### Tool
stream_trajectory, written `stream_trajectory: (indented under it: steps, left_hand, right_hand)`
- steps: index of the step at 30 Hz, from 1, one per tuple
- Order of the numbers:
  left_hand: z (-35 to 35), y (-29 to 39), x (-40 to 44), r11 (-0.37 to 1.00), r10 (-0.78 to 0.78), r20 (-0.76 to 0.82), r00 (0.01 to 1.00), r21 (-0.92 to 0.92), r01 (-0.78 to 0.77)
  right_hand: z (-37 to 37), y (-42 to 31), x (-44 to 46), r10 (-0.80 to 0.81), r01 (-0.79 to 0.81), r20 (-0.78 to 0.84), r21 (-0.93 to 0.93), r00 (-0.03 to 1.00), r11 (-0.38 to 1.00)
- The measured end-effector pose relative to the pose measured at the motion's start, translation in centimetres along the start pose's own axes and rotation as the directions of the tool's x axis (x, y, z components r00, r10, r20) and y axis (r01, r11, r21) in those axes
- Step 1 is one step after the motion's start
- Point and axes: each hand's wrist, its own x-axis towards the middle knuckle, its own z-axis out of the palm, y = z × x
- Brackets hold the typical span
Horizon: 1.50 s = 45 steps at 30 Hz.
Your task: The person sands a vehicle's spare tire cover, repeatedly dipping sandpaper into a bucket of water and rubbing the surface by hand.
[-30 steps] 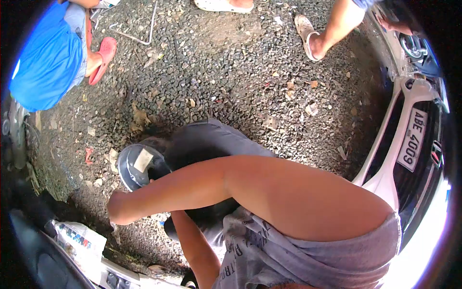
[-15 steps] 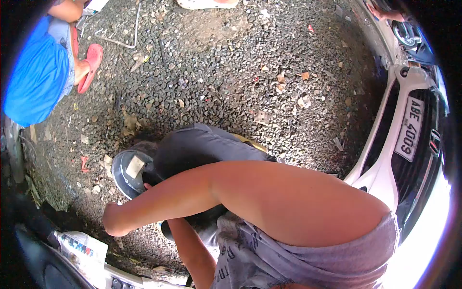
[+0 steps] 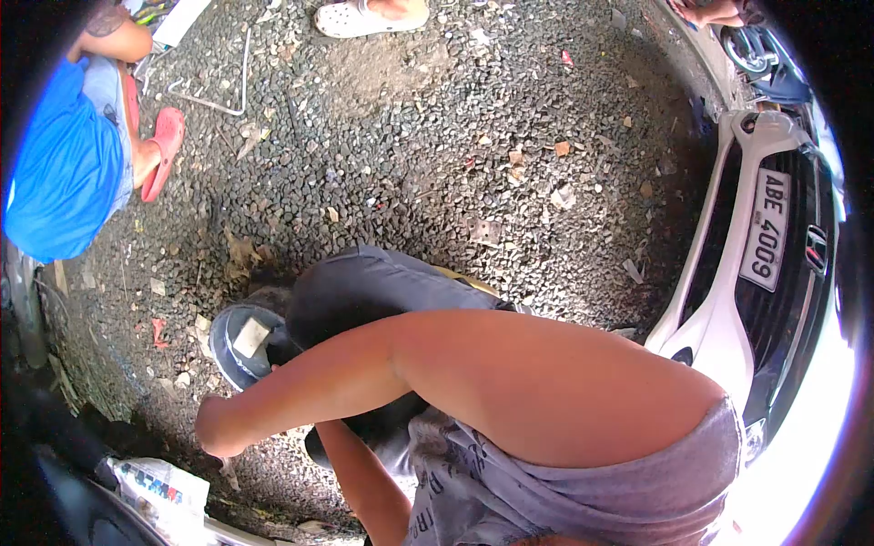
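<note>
My right arm reaches across the view to the left. My right hand (image 3: pixel 219 428) is bent downward over the gravel, beside a vehicle part at lower left; its fingers and anything under them are hidden. My left forearm (image 3: pixel 369 482) rises from below and passes behind the right one. Only a small bit of my left hand (image 3: pixel 275 368) shows, at the rim of a round grey tub (image 3: pixel 226 357). Whether that hand holds something is hidden. A pale rectangular piece (image 3: pixel 251 338) lies in or on the tub, next to my dark-trousered knee (image 3: pixel 364 287).
Loose gravel (image 3: pixel 410 191) covers the ground. A white car front (image 3: pixel 701 337) stands at right. Printed paper (image 3: pixel 164 491) covers part of a vehicle body at lower left. A person in blue (image 3: pixel 64 164) with red clogs sits at upper left, near a bent metal rod (image 3: pixel 241 86).
The view has tilted a little, so more of another person's white clog shows at the top. My right hand sits slightly lower in the picture. The tub stays by my knee.
</note>
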Motion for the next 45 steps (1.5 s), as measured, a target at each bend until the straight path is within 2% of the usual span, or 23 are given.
stream_trajectory:
  steps: [3,6,9,12,15,18,21,24,25,28,30,32,33,36,40,42,43,45]
  left_hand:
    - [0.0,0.1,0.1,1.0,0.003,-0.002,1.0,-0.003,-0.003]
    - [-0.1,0.2,0.1,1.0,0.004,-0.003,1.0,-0.003,-0.004]
    - [-0.2,0.3,0.3,1.0,0.008,-0.001,1.0,-0.004,-0.008]
    - [-0.3,0.6,0.4,1.0,0.012,0.0,1.0,-0.001,-0.012]
    - [-0.4,0.9,0.3,1.0,0.02,-0.002,1.0,-0.007,-0.02]
    - [-0.3,1.0,0.4,1.0,0.02,-0.005,1.0,-0.009,-0.02]
    - [-0.5,1.1,0.3,1.0,0.023,-0.009,1.0,-0.01,-0.023]
    - [-0.6,1.1,0.3,1.0,0.021,-0.016,1.0,-0.017,-0.021]
    - [-0.7,1.1,0.3,1.0,0.019,-0.02,1.0,-0.019,-0.02]
    - [-0.6,1.1,0.1,0.999,0.03,-0.025,0.999,-0.024,-0.031]
    - [-0.7,1.1,0.2,0.999,0.024,-0.023,0.999,-0.033,-0.025]
    - [-1.1,1.2,0.0,0.999,0.011,-0.029,1.0,-0.035,-0.012]
    - [-1.5,1.6,-0.1,1.0,0.003,-0.055,0.998,-0.012,-0.003]
    - [-1.6,2.1,0.2,1.0,0.004,-0.071,0.997,0.012,-0.003]
    - [0.0,1.7,1.0,0.999,-0.001,-0.14,0.99,-0.05,-0.006]
    - [-0.5,1.7,0.5,0.995,-0.044,-0.156,0.987,-0.091,0.03]
    - [-0.9,1.9,0.4,0.997,-0.052,-0.099,0.994,-0.058,0.046]
    - [-1.0,2.0,0.2,0.993,-0.064,-0.146,0.987,-0.103,0.049]
  right_hand:
    - [0.0,-0.2,0.8,-0.009,0.015,0.091,-0.06,0.996,0.998]
    - [0.7,-0.2,1.5,-0.048,0.055,0.068,-0.101,0.997,0.993]
    - [1.7,-0.3,2.6,0.021,-0.019,0.066,-0.029,0.998,0.999]
    - [1.8,-0.1,2.5,-0.004,0.005,0.049,-0.024,0.999,1.0]
    - [1.1,0.0,1.6,-0.062,0.075,0.106,-0.119,0.992,0.99]
    - [2.7,0.0,3.1,-0.026,0.026,0.003,-0.057,1.0,0.998]
    - [2.4,0.3,2.6,-0.013,0.012,-0.002,-0.039,1.0,0.999]
    - [3.7,0.7,1.2,0.056,-0.037,-0.159,0.122,0.986,0.992]
    - [3.7,0.8,1.7,0.067,-0.062,-0.084,0.058,0.994,0.996]
    - [5.1,1.7,2.0,0.14,-0.101,-0.167,0.222,0.976,0.97]
    - [5.2,2.4,1.7,-0.051,0.049,-0.084,-0.03,0.995,0.998]
    - [5.0,3.1,1.1,-0.21,0.215,0.048,-0.267,0.977,0.94]
    - [5.2,2.7,0.9,0.087,-0.074,-0.136,0.099,0.987,0.992]
    - [5.3,3.1,-0.1,0.152,-0.106,-0.169,0.251,0.974,0.962]
    - [5.1,2.5,-0.8,0.228,-0.218,-0.065,0.132,0.971,0.967]
    - [5.2,2.9,-1.0,0.197,-0.19,-0.051,0.12,0.979,0.974]
    - [5.1,3.1,-1.0,0.165,-0.158,-0.05,0.13,0.985,0.979]
    - [5.3,3.2,-0.8,0.137,-0.125,-0.07,0.15,0.988,0.981]
